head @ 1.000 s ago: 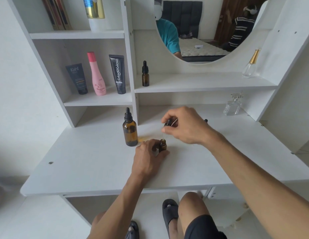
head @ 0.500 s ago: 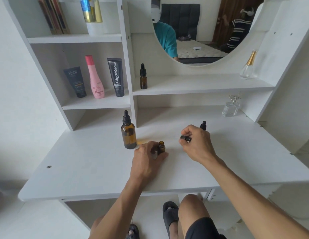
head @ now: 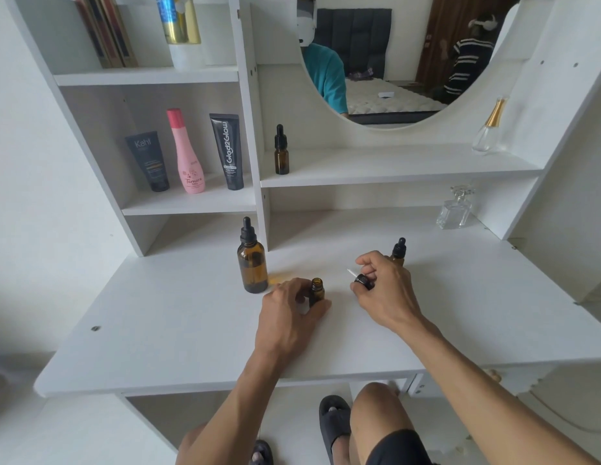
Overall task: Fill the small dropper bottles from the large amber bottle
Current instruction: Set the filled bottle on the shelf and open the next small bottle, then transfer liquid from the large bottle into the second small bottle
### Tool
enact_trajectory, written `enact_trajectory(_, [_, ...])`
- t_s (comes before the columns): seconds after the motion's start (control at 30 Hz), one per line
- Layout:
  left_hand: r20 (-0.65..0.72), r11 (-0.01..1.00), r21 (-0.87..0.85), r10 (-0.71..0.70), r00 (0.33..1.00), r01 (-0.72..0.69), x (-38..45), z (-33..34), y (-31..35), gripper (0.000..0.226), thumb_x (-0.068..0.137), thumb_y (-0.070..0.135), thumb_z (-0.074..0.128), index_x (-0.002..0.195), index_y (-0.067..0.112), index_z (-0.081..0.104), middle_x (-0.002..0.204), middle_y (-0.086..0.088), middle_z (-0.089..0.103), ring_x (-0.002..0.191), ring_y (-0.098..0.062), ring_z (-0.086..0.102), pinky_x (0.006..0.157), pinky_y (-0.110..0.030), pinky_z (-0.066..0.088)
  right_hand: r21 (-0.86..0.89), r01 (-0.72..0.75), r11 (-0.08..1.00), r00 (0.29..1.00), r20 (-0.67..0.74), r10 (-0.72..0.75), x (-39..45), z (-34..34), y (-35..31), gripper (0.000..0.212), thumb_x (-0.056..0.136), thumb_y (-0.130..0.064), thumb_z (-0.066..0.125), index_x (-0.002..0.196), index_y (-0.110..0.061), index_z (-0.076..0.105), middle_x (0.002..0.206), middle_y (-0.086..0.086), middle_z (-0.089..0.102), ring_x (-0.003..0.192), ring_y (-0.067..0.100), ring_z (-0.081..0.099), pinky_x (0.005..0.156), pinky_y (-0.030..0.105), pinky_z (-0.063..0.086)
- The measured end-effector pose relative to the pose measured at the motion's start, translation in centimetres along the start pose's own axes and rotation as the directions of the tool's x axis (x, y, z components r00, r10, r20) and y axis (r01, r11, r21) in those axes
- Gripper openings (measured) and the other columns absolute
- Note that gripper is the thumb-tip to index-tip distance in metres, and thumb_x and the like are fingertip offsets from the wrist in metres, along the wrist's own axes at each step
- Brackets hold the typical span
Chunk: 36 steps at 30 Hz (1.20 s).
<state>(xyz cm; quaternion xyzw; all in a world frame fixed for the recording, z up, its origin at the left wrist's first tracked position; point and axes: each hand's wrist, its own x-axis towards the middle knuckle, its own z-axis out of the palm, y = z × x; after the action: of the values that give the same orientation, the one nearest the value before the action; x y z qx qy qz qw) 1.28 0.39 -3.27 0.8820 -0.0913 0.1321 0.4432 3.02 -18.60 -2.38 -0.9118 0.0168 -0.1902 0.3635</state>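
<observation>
The large amber bottle (head: 252,265) stands capped with a black dropper top on the white desk (head: 178,330), left of centre. Just right of it, my left hand (head: 289,317) grips a small amber dropper bottle (head: 316,290) that stands uncapped. My right hand (head: 383,290) holds that bottle's black dropper cap (head: 362,280), its glass pipette pointing left, low over the desk. A second small dropper bottle (head: 399,251) stands capped just behind my right hand, partly hidden. A third capped small bottle (head: 281,152) stands on the middle shelf.
A clear glass perfume bottle (head: 455,209) sits at the back right of the desk, another with a gold neck (head: 487,132) on the shelf above. Three cosmetic tubes and bottles (head: 188,156) fill the left cubby. A yellowish smear (head: 275,278) lies beside the large bottle.
My right hand has lifted the dropper cap off the small bottle and carried it down to the right, near the desk. My left hand has stayed on the small bottle.
</observation>
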Motion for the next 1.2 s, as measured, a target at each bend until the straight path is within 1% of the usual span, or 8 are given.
enact_trajectory(0.23, [0.006,1.000,-0.004,-0.019,1.000,0.019,-0.2,-0.2,0.5,0.024,0.075,0.042,0.078,0.091,0.025,0.070,0.087,0.012,0.064,0.081,-0.007,0.056,0.069,-0.023,0.048,-0.005,-0.019,1.000,1.000,0.025,0.019,0.0,-0.1,-0.1,0.041,0.077,-0.011,0.080,0.113,-0.015,0.063,0.101,0.005,0.063,0.092,0.018,0.060,0.082,0.018,0.042])
enact_trajectory(0.4, [0.001,0.996,-0.024,-0.087,0.996,0.087,-0.4,-0.7,0.6,0.055,0.066,0.044,0.084,0.113,0.022,0.066,0.102,0.009,0.065,0.092,-0.007,0.058,0.080,-0.025,0.052,-0.011,-0.039,0.999,0.995,0.094,0.040,-0.1,-0.6,-0.6,0.050,0.077,-0.013,0.079,0.122,-0.016,0.059,0.113,0.005,0.059,0.105,0.014,0.056,0.076,0.007,0.039])
enact_trajectory(0.53, [-0.023,0.995,-0.022,-0.101,0.995,0.100,-1.3,-1.3,0.3,0.047,0.068,0.040,0.083,0.108,0.024,0.063,0.099,0.012,0.064,0.091,-0.003,0.057,0.076,-0.015,0.047,-0.069,0.051,0.996,0.998,0.044,-0.048,-0.2,-1.5,-2.2,0.046,0.080,-0.013,0.073,0.124,-0.015,0.058,0.121,0.004,0.061,0.111,0.021,0.058,0.093,0.026,0.043])
enact_trajectory(0.67, [-0.237,0.989,-0.058,-0.149,0.960,0.140,-2.2,-2.4,0.1,0.024,0.077,0.028,0.077,0.092,0.025,0.059,0.086,0.012,0.062,0.082,-0.003,0.057,0.065,-0.010,0.039,0.031,0.167,0.986,0.985,-0.050,-0.165,0.0,-2.0,-6.2,0.033,0.083,-0.014,0.074,0.115,-0.014,0.064,0.112,0.000,0.066,0.094,0.007,0.059,0.084,0.012,0.040])
enact_trajectory(0.83, [-0.499,0.976,-0.098,-0.219,0.838,0.196,-0.9,-3.6,-0.7,0.041,0.079,0.028,0.076,0.107,0.017,0.049,0.098,0.002,0.050,0.097,-0.021,0.050,0.078,-0.028,0.038,0.190,0.196,0.962,0.975,0.068,-0.212,1.4,-0.5,-11.8,0.029,0.087,-0.022,0.074,0.114,-0.015,0.067,0.101,-0.003,0.069,0.088,0.008,0.065,0.073,0.001,0.044])
enact_trajectory(0.93, [-0.408,0.962,-0.164,-0.266,0.873,0.217,0.5,-4.0,-1.6,0.066,0.080,0.031,0.077,0.133,0.016,0.041,0.122,0.001,0.045,0.112,-0.019,0.048,0.091,-0.034,0.043,0.243,0.170,0.955,0.966,0.151,-0.211,2.5,1.0,-14.3,0.033,0.088,-0.024,0.074,0.118,-0.014,0.067,0.105,-0.001,0.071,0.083,0.005,0.064,0.075,0.002,0.047])
enact_trajectory(1.07, [-0.288,0.959,-0.201,-0.254,0.923,0.201,1.7,-3.8,-2.7,0.072,0.085,0.033,0.074,0.144,0.017,0.035,0.136,-0.002,0.054,0.122,-0.018,0.053,0.102,-0.039,0.046,0.263,0.114,0.958,0.944,0.271,-0.187,3.6,2.7,-16.2,0.046,0.090,-0.027,0.072,0.132,-0.014,0.060,0.121,0.004,0.068,0.097,0.013,0.068,0.096,0.028,0.054])
enact_trajectory(1.2, [-0.264,0.959,-0.222,-0.235,0.935,0.179,2.1,-3.9,-2.9,0.050,0.088,0.025,0.070,0.132,0.020,0.047,0.114,0.005,0.064,0.095,-0.014,0.063,0.075,-0.013,0.045,0.262,0.084,0.961,0.935,0.312,-0.167,4.3,3.5,-17.1,0.040,0.090,-0.024,0.071,0.127,-0.011,0.064,0.119,0.010,0.068,0.107,0.021,0.067,0.097,0.033,0.053])
